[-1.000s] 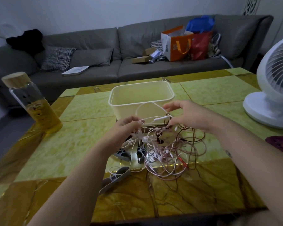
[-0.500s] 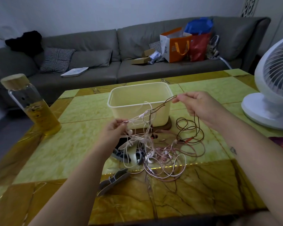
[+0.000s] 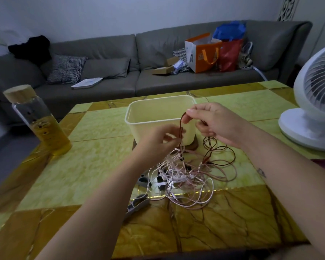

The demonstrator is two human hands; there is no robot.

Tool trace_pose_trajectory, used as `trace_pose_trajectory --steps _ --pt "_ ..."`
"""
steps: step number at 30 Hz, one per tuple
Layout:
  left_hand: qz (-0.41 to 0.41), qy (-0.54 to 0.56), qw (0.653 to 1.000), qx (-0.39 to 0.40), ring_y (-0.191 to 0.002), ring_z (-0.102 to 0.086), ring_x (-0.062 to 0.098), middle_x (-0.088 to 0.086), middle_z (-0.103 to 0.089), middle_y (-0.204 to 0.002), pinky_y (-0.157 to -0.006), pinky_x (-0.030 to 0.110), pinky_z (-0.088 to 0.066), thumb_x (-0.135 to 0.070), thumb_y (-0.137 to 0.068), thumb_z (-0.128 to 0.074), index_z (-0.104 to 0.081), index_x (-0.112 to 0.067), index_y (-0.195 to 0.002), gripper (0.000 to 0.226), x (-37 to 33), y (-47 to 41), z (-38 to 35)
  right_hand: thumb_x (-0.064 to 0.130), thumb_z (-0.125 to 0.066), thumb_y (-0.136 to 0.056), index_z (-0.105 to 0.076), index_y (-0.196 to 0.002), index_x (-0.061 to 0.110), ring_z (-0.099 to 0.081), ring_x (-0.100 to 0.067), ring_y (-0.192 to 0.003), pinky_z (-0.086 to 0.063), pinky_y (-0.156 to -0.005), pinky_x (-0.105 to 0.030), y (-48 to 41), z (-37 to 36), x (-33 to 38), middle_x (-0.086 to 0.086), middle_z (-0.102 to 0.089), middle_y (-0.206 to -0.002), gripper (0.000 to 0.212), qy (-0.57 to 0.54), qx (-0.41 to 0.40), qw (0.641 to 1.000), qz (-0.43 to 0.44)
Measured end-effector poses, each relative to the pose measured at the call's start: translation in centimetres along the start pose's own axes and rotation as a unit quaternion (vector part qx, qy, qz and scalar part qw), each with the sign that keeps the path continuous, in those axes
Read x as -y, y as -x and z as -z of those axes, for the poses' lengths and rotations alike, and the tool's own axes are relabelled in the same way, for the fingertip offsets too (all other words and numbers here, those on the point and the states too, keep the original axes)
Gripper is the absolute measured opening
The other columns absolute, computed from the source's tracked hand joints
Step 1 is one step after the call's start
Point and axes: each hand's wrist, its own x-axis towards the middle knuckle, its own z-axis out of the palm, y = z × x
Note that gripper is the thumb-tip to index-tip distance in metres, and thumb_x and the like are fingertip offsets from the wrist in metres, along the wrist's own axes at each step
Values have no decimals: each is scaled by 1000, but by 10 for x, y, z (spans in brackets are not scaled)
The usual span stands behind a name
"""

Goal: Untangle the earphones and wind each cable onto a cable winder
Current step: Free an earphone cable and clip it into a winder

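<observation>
A tabletop (image 3: 83, 166) of green and brown marbled tiles carries a tangle of earphone cables (image 3: 182, 177) at its middle; a grey cable winder (image 3: 137, 205) lies just beside it, toward the near edge. A cream tub (image 3: 139, 132) stands behind the tangle; a wooden-capped bottle (image 3: 39, 122) near the left edge; a white fan (image 3: 311, 113) at the right edge.

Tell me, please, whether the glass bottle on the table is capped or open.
Capped. The glass bottle stands upright on the table with its wooden lid seated on top.
</observation>
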Motion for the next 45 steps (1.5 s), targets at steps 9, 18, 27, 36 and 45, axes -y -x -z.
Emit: trace_pose_trajectory --steps 9,18,27,36,45 --pt "56 58 994 -77 -66 -62 0 -18 -67 -72 -61 26 -51 -23 -93 -59 -66 -32 -88 12 11 3 13 18 -31 -104 -52 -74 11 -68 -24 -76 -56 -68 -36 0 4 -11 -10 -69 -73 37 -281 -72 956 -39" --pt "121 171 971 -118 -75 -63 7 -9 -69 -74 -75 30 -51 -22 -95 -55 -66 -19 -88 13 9 -2 16 20 -34 -103 -46 -78 12 -33 -9 -42 -35 -49 -25 -7 -4 -21 -6 -48 -67 29 -165 -58 979 -102" --pt "190 198 940 -203 -58 -43 12 -1 -47 -70 -58 24 -40 -20 -99 -50 -58 -18 -84 18 23 -9 17 43 -66 -86 -57 -96 22 -49 -10 -93 -39 -70 -26 -2 6 -4 12 -49 -88 24 341 -48 936 -74" --pt "260 255 924 -113 -102 -61 17 2 -69 -101 -87 39 -49 -23 -98 -51 -66 -11 -94 19 37 -1 23 27 -47 -100 -56 -79 15 -44 -6 -46 -56 -64 -36 -7 17 -15 5 -48 -63 26 165 -101 981 -31" --pt "303 352 874 -143 -52 -47 12 4 -50 -66 -55 22 -43 -12 -96 -46 -54 -5 -76 23 16 -11 6 16 -44 -100 -53 -96 7 -42 -13 -41 -54 -60 -30 -8 4 -16 -13 -67 -88 13 53 31 990 -128"
